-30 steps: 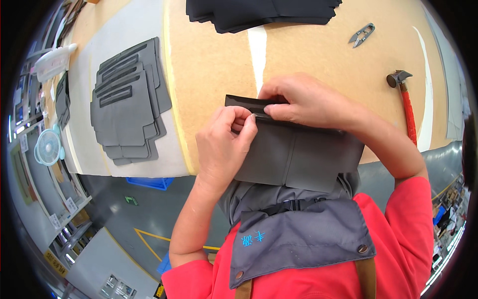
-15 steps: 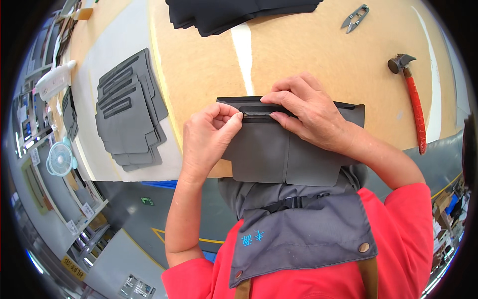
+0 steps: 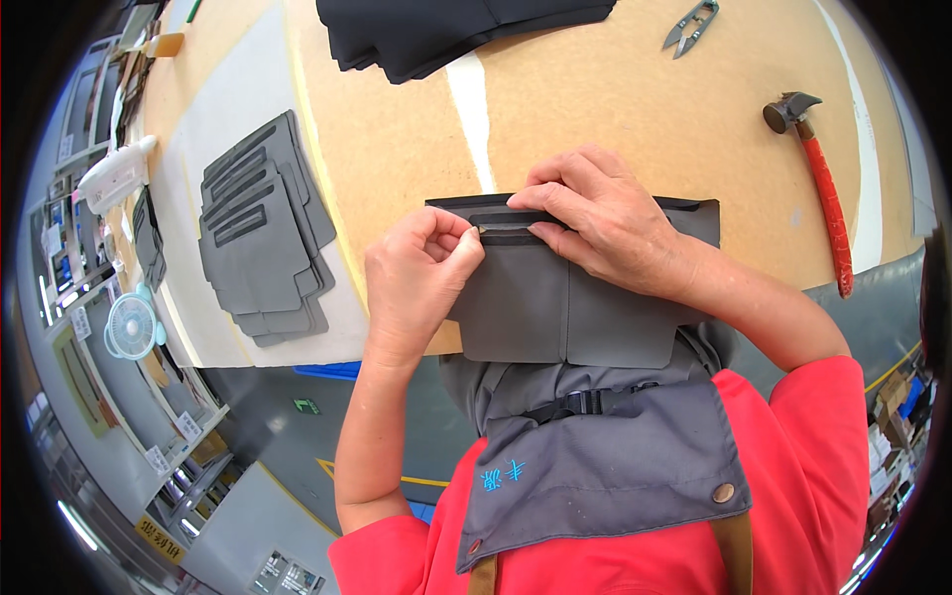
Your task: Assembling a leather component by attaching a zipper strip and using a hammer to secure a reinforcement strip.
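A grey leather-like panel lies at the table's near edge, its near part hanging over toward my lap. Along its far side runs a black-edged strip with a long narrow slot. My left hand is closed, thumb and forefinger pinched at the slot's left end. Whatever is between those fingertips is too small to make out. My right hand grips the strip farther right, fingers over the far edge and thumb on the near side of the slot. Its palm covers part of the panel's right half.
Left of the panel lies a stack of similar grey pieces with dark slots. Black pieces are piled at the far side. Thread snips and a red-handled hammer rest on the right. A small light-blue fan stands far left.
The whole view has shifted slightly. Both hands keep nearly the same hold on the panel, with the left fingertips still pinched at the slot's left end.
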`<state>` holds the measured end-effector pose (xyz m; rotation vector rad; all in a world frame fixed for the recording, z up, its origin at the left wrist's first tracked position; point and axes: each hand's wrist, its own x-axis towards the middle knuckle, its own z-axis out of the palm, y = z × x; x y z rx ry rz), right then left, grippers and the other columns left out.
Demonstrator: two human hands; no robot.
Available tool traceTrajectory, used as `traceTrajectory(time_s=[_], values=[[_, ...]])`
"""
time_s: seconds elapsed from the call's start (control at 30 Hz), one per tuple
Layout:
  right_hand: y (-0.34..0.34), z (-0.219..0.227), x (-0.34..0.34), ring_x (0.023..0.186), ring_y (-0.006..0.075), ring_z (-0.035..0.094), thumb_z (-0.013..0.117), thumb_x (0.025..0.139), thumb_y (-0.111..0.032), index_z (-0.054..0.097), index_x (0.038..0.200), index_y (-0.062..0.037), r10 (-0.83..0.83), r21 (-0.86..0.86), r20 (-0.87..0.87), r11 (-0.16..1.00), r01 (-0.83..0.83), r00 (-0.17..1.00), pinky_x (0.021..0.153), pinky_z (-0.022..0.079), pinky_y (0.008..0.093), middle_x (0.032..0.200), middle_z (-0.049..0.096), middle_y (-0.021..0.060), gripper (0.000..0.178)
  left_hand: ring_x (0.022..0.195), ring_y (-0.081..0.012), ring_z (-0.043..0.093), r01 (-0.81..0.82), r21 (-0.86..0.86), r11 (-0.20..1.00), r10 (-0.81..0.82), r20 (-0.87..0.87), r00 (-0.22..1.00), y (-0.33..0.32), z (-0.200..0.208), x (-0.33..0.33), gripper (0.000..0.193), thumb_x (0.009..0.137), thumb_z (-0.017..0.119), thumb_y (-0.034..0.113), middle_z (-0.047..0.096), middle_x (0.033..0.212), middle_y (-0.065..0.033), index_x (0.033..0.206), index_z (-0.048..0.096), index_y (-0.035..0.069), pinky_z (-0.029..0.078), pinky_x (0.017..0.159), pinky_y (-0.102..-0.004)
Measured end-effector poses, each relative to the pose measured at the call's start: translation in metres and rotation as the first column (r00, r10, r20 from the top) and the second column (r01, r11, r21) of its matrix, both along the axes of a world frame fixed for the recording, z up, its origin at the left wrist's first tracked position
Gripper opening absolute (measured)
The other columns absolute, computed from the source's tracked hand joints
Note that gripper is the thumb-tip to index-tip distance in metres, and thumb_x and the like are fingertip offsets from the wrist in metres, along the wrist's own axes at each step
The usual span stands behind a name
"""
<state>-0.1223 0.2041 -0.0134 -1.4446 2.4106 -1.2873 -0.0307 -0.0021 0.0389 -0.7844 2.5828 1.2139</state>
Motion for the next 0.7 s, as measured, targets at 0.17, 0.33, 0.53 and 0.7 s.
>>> traceTrajectory(time_s=[0.17, 0.33, 0.53, 0.7], values=[[0.002, 0.003, -0.001, 0.107, 0.0284, 0.059, 0.077, 0.081, -0.009, 0.069, 0.111, -0.008, 0.001, 0.011, -0.004, 1.0, -0.001, 1.0, 0.097, 0.046, 0.042, 0.112, 0.062, 0.0075, 0.031, 0.064, -0.0087, 0.067, -0.003, 0.049, 0.999, 0.004, -0.01, 1.0, -0.004, -0.004, 0.001, 0.014, 0.086, 0.077, 0.011, 0.068, 0.073, -0.0027, 0.092, 0.069, 0.001, 0.054, 0.06, -0.0256], [0.023, 0.029, -0.013, 0.116, 0.0341, 0.057, 0.074, 0.088, -0.012, 0.068, 0.116, -0.0094, -0.149, 0.037, 0.063, 0.988, 0.147, 0.987, 0.102, 0.045, 0.0437, 0.119, 0.062, 0.0131, 0.028, 0.065, -0.0104, 0.067, -0.134, 0.371, 0.919, 0.108, 0.09, 0.99, -0.017, -0.004, -0.004, 0.029, 0.089, 0.079, 0.008, 0.062, 0.08, 0.0003, 0.109, 0.058, 0.003, 0.054, 0.059, -0.0223], [0.089, 0.047, -0.016, 0.119, 0.0339, 0.056, 0.075, 0.089, -0.017, 0.066, 0.119, -0.0066, -0.342, 0.227, 0.041, 0.918, 0.324, 0.939, 0.103, 0.045, 0.0418, 0.12, 0.061, 0.0141, 0.033, 0.067, -0.0106, 0.068, -0.169, 0.433, 0.885, 0.141, 0.096, 0.985, -0.022, -0.005, -0.003, 0.028, 0.088, 0.079, 0.005, 0.061, 0.079, 0.0008, 0.108, 0.059, 0.004, 0.054, 0.059, -0.0222], [0.101, 0.053, -0.013, 0.112, 0.03, 0.058, 0.076, 0.087, -0.018, 0.066, 0.112, -0.0049, -0.338, 0.36, 0.063, 0.885, 0.295, 0.939, 0.097, 0.046, 0.0413, 0.107, 0.063, 0.0124, 0.03, 0.068, -0.0103, 0.068, -0.151, 0.46, 0.875, 0.143, 0.053, 0.988, -0.022, -0.009, 0.0, 0.029, 0.089, 0.08, 0.009, 0.061, 0.082, 0.0006, 0.108, 0.059, 0.003, 0.054, 0.06, -0.0223]])
